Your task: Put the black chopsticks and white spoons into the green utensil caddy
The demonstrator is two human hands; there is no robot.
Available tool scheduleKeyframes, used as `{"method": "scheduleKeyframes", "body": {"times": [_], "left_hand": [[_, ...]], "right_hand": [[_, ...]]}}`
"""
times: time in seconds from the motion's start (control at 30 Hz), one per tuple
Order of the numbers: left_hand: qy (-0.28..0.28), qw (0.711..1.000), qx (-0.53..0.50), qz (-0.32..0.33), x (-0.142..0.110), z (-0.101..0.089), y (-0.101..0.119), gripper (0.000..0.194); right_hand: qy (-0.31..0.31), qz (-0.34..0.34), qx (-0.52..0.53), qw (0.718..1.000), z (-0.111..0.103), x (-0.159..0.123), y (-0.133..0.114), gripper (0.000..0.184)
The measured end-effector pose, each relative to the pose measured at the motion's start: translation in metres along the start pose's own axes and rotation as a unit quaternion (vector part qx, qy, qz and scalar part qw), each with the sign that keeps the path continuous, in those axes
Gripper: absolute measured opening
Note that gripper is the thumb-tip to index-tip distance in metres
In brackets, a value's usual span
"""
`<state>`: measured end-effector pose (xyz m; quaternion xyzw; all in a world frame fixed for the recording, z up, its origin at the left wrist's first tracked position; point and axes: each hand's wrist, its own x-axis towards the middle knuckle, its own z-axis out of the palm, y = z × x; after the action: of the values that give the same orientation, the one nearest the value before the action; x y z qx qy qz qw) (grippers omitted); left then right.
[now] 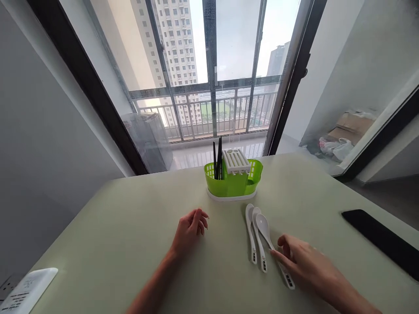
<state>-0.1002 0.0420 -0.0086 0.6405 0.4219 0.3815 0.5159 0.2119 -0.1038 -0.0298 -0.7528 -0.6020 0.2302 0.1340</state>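
Note:
Three white spoons lie side by side on the table: a left spoon point(250, 233), a middle spoon point(259, 240) and a right spoon point(262, 224), each with dark marks near the handle end. My right hand point(304, 261) is over the right spoon's handle, its thumb at the handle and its forefinger bent apart from the thumb. Part of that handle is hidden by the thumb. My left hand point(190, 229) rests on the table left of the spoons, fingers loosely curled and apart, holding nothing. Beyond the hands stands a green utensil caddy point(229, 187) with black chopsticks point(218, 161) upright in its left compartment.
The caddy has a white slotted top point(236, 161) and a white base. A long black object point(379, 237) lies at the table's right side. A white printed item point(29, 290) is at the lower left. Behind the pale table point(137, 218) are glass doors and a balcony.

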Motion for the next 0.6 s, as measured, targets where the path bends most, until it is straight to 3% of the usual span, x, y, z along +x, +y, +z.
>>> {"method": "scheduleKeyframes", "body": {"times": [0.3, 0.47, 0.6], "left_hand": [[0.015, 0.999, 0.044, 0.002, -0.003, -0.003, -0.001, 0.05], [0.025, 0.991, 0.127, 0.012, -0.019, 0.013, 0.009, 0.046], [-0.075, 0.986, 0.144, 0.026, -0.036, 0.043, 0.042, 0.044]], "right_hand": [[0.087, 0.028, 0.027, 0.996, 0.021, -0.014, -0.002, 0.035], [0.171, -0.083, 0.086, 0.978, 0.019, -0.033, -0.011, 0.038], [0.224, -0.194, 0.073, 0.952, 0.01, -0.05, -0.033, 0.03]]}}
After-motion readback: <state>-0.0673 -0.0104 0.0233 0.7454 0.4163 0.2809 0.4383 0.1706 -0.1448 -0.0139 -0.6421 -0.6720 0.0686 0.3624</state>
